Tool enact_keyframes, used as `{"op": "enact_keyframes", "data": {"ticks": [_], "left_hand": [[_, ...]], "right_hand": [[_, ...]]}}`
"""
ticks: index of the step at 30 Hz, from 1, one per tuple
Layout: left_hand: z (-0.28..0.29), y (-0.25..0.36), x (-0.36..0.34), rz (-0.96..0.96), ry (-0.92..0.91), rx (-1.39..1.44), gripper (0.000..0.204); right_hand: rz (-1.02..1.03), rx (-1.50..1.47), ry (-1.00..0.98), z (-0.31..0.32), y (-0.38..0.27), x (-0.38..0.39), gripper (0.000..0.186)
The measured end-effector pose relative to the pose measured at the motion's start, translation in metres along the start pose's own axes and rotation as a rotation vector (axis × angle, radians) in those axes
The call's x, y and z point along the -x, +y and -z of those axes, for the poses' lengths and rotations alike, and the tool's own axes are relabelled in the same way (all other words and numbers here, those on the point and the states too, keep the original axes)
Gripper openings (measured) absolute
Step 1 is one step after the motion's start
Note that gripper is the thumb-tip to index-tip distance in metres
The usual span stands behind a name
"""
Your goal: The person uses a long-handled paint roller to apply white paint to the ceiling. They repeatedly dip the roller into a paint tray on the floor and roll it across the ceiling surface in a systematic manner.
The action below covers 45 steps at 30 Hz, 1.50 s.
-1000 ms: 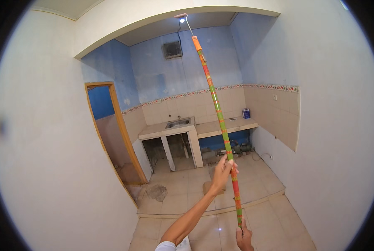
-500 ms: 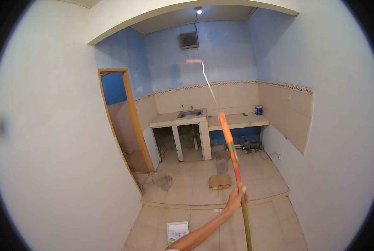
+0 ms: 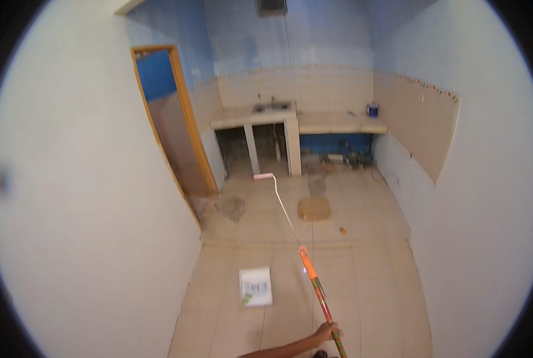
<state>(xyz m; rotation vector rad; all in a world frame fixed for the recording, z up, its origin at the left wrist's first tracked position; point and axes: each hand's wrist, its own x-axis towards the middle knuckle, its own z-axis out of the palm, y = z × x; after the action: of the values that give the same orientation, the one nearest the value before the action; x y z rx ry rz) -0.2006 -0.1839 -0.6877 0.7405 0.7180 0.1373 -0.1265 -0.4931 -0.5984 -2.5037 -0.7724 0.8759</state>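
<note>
My left hand [image 3: 328, 330] is closed round a long pole [image 3: 321, 298] with a green and red patterned covering, near the lower edge of the view. The pole's orange upper end [image 3: 307, 262] carries a thin bent metal frame with a small pink paint roller [image 3: 263, 176], held out ahead of me in front of the tiled counter. My right hand is out of view. Below and left of the roller, a white printed bag or tub [image 3: 255, 287] is on the tiled floor [image 3: 212, 322].
An orange door frame [image 3: 183, 101] opens at the left. A tiled counter [image 3: 338, 122] with sink [image 3: 270, 107] and blue container [image 3: 372, 110] runs along the back, pipes beneath. Flattened cardboard [image 3: 314, 209] lies on the raised floor, beyond a step edge [image 3: 368, 241]. Walls close both sides.
The pole and roller have swung down from near the ceiling to low in front of the counter. The view has tilted down. My right hand has left the view.
</note>
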Motion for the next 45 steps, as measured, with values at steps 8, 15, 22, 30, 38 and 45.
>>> {"op": "enact_keyframes", "data": {"ticks": [8,15,22,30,38,45], "left_hand": [[0.060,-0.046,0.053,0.236,0.224,0.161,0.024],[0.085,-0.076,0.055,0.278,0.465,0.286,0.024],[0.123,-0.080,0.049,0.270,0.552,0.275,0.020],[0.141,-0.087,0.032,0.272,0.553,0.051,0.026],[0.185,-0.101,0.017,0.210,0.466,0.007,0.025],[0.197,-0.114,0.010,0.195,0.455,-0.141,0.026]], "right_hand": [[-0.139,0.071,-0.109,-0.002,-0.002,0.120,0.036],[-0.118,0.103,-0.218,0.010,-0.008,0.169,0.031],[-0.021,0.128,-0.218,0.002,-0.089,0.129,0.034],[-0.174,-0.326,-0.471,-0.036,-0.062,0.098,0.035],[-0.451,-0.487,-0.568,-0.040,-0.135,0.089,0.033],[-0.221,-0.559,-0.500,-0.060,-0.137,0.102,0.027]]}}
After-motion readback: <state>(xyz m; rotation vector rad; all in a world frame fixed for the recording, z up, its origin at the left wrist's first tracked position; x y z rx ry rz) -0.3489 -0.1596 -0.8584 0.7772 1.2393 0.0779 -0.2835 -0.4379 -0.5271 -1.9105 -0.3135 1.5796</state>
